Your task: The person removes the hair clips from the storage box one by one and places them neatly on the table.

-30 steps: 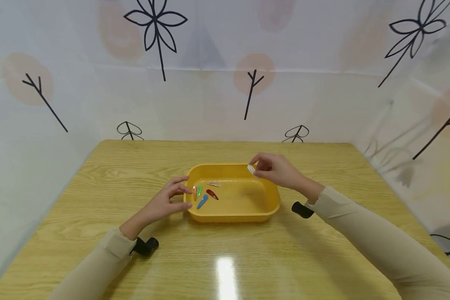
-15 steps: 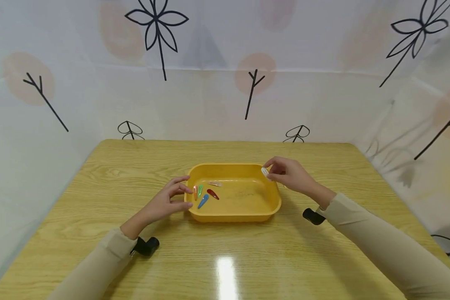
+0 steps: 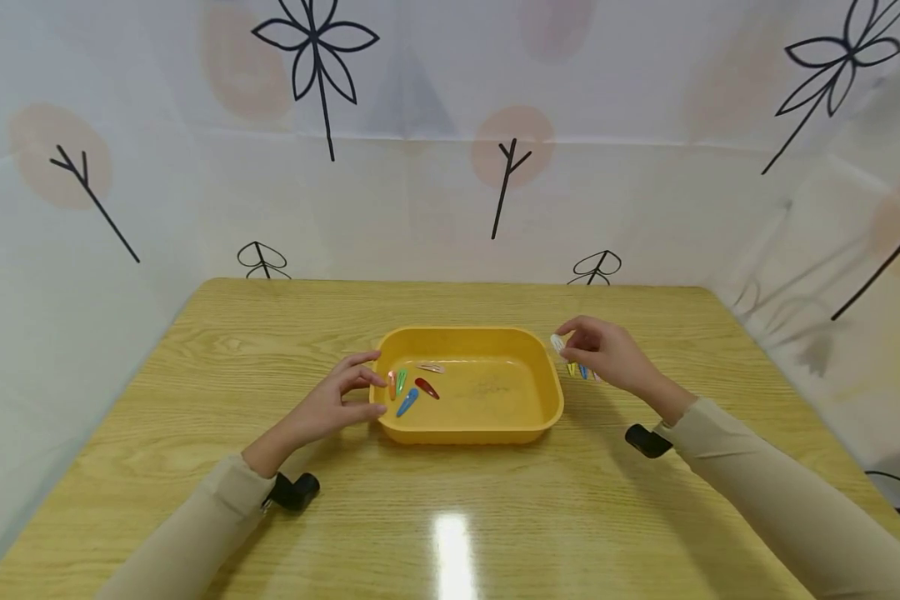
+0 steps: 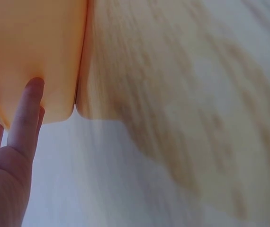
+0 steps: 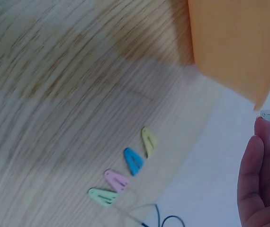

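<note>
In the head view my left hand (image 3: 328, 408) spreads its fingers against the left end of a yellow plastic tray (image 3: 465, 436). In the left wrist view a straight digit touches the tray's outer wall (image 4: 54, 42). Beyond the tray's right end, my right hand (image 3: 603, 354) pinches a white hair clip (image 3: 558, 342) above the table. Inside the tray, toward its left, lie an orange clip (image 3: 392, 385), a green clip (image 3: 401, 382), a blue clip (image 3: 407, 402), a dark red clip (image 3: 427, 388) and a pale pink clip (image 3: 431, 367).
On the wood-grain table (image 3: 450, 492), right of the tray, a row holds a yellow clip (image 5: 148, 141), a blue clip (image 5: 133, 161), a pink clip (image 5: 116, 180) and a mint clip (image 5: 102, 196). A patterned cloth (image 3: 412, 200) hangs behind the table.
My right hand has carried the white hair clip rightward from above the tray to beyond its right end, uncovering clips on the table. The left hand and the tray look unchanged.
</note>
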Demonstrator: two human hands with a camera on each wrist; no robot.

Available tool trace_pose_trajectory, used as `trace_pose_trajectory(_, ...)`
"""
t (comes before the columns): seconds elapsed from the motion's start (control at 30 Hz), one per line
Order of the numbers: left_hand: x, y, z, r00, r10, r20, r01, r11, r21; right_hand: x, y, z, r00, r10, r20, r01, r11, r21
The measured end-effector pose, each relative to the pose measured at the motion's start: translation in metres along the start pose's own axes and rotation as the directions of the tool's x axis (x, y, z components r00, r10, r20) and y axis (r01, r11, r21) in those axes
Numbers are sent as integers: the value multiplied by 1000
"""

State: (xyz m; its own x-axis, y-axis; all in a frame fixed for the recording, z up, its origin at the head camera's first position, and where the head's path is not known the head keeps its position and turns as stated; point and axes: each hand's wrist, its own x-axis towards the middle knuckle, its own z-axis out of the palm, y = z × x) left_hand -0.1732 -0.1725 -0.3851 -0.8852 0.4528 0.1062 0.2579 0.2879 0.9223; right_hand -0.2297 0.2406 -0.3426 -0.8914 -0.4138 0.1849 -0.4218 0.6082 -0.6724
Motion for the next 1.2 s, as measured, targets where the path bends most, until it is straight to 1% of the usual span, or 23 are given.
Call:
trace_pose_trajectory(0.33,0,0,0,1000,-5,1,5,1000,1,-12,18,-13,997,45,-67,-47,999,-19)
trace_pose_trajectory(0.63,0,1,1,1000,-2,-6,2,1000,4,-21,32,-21,991,94,-94,-97,995,-27)
trace_pose_trajectory(0.87,0,1,0,1000,-6,0,6,1000,8,-27,47,-24,985,140,-105,-140,990,4)
trace_pose_trajectory(0.97,0,0,0,1000,-7,1,7,1000,11,-29,52,-27,979,178,-102,-178,984,13)
trace_pose_trajectory(1.1,0,0,0,1000,-6,-1,6,1000,16,-31,57,-30,970,234,-70,-231,972,42)
trace_pose_trajectory(1.2,0,0,0,1000,-5,-1,5,1000,21,-33,60,-32,964,260,-47,-257,964,70)
